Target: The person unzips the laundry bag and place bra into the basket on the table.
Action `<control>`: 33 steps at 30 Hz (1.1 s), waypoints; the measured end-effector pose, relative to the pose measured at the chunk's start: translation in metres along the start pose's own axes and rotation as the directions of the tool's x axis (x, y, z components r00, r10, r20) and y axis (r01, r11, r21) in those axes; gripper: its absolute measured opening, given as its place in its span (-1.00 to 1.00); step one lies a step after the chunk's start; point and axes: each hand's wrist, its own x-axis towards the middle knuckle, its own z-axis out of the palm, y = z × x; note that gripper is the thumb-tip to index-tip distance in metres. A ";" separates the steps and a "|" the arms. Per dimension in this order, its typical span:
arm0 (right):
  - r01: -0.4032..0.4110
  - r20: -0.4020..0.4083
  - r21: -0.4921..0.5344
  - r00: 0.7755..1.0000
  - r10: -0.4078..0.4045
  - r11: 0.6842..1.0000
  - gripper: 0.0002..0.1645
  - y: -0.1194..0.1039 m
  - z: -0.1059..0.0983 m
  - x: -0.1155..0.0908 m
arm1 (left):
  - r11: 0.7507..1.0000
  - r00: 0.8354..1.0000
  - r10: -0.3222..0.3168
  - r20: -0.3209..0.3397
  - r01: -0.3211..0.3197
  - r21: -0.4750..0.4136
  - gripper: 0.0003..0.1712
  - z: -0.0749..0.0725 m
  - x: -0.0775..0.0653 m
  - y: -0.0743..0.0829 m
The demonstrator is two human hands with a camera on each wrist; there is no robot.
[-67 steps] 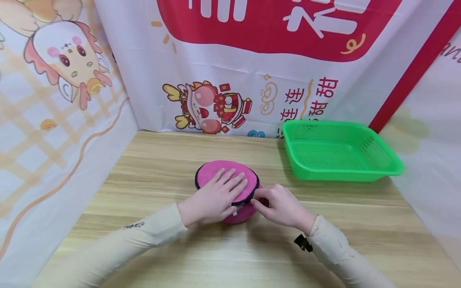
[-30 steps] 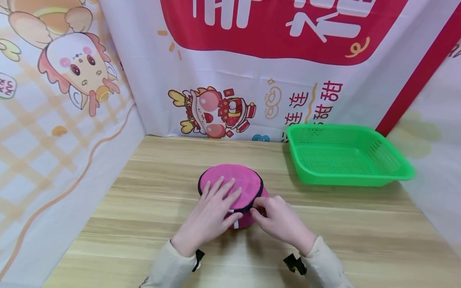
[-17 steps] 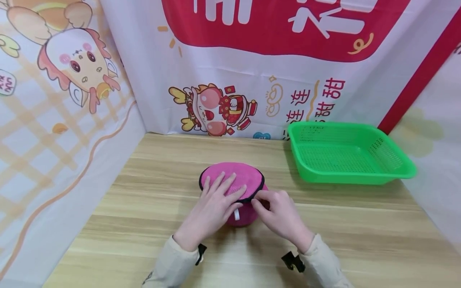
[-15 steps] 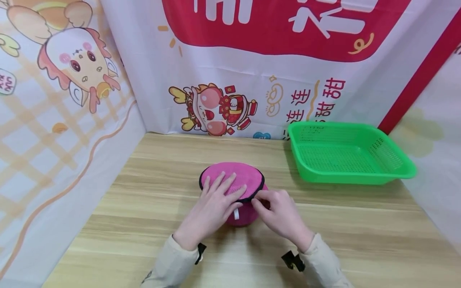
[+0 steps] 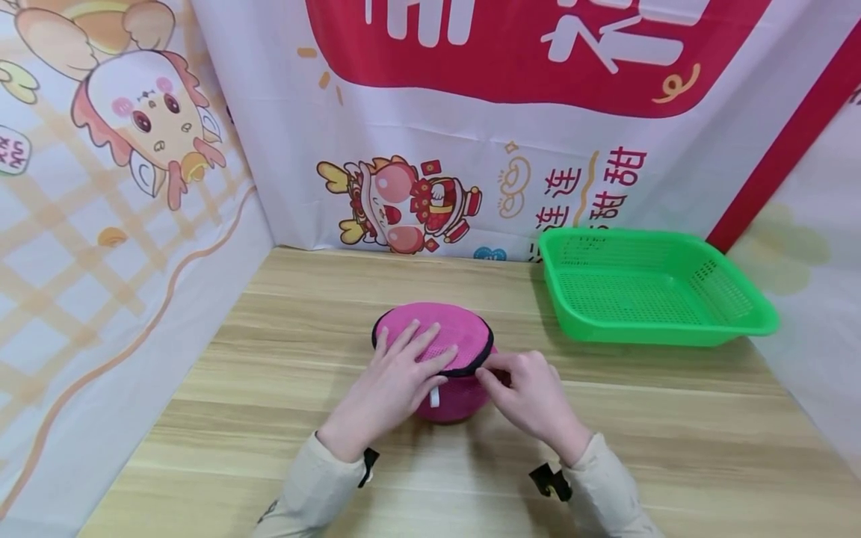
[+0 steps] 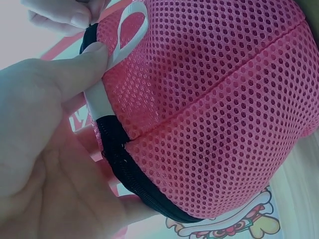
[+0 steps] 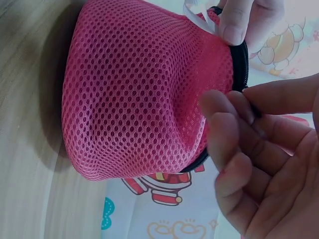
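Note:
A round pink mesh laundry bag [image 5: 457,397] with a black zipper [image 7: 240,64] around its top stands on the table. My left hand [image 5: 380,400] rests spread fingers on the top panel. Its thumb holds the rim beside a white ribbon loop [image 6: 133,30], plainest in the left wrist view. At the right side of the rim, my right hand [image 5: 531,400] pinches the zipper's pull between thumb and forefinger. The pull is mostly hidden by the fingertips, with a bit of black showing in the right wrist view. The bag's inside cannot be seen.
A green plastic basket [image 5: 662,332] stands at the back right of the wooden table [image 5: 269,418]. Printed cloth [image 5: 282,149] hangs behind the table and along both sides.
The right hand has shifted slightly right along the rim, still pinching the pull. The white loop has moved a little left with the bag. The left forearm has swung inward since the earliest frame.

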 end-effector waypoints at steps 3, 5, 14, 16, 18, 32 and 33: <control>0.005 0.026 0.028 1.000 -0.006 1.000 -0.67 0.001 0.002 -0.001 | 1.000 1.000 0.011 0.009 -0.011 0.009 -0.48 0.000 0.000 0.000; 0.015 0.033 0.054 0.999 -0.016 0.998 -0.67 0.000 0.003 -0.001 | 1.000 1.000 0.014 0.008 -0.014 0.010 -0.47 -0.001 0.000 0.001; 0.027 0.013 0.100 1.000 -0.028 0.995 -0.64 -0.006 0.006 -0.004 | 1.000 0.999 0.026 -0.032 -0.026 -0.001 -0.49 0.000 0.003 0.008; 0.019 0.008 0.110 1.000 -0.020 0.994 -0.65 -0.006 0.006 -0.004 | 1.000 0.999 0.029 -0.035 -0.029 -0.004 -0.49 0.000 0.004 0.009; 0.008 0.004 0.123 1.000 -0.009 0.992 -0.67 -0.006 0.007 -0.004 | 1.000 0.999 0.028 -0.029 -0.029 -0.011 -0.49 0.001 0.004 0.010; 0.000 -0.009 0.138 1.000 0.001 0.990 -0.75 -0.006 0.008 -0.004 | 0.999 0.998 0.044 -0.050 -0.045 -0.009 -0.55 0.004 0.002 0.010; 0.000 -0.010 0.136 1.000 0.001 0.991 -0.74 -0.006 0.008 -0.004 | 0.999 0.998 0.045 -0.053 -0.046 -0.010 -0.55 0.004 0.002 0.010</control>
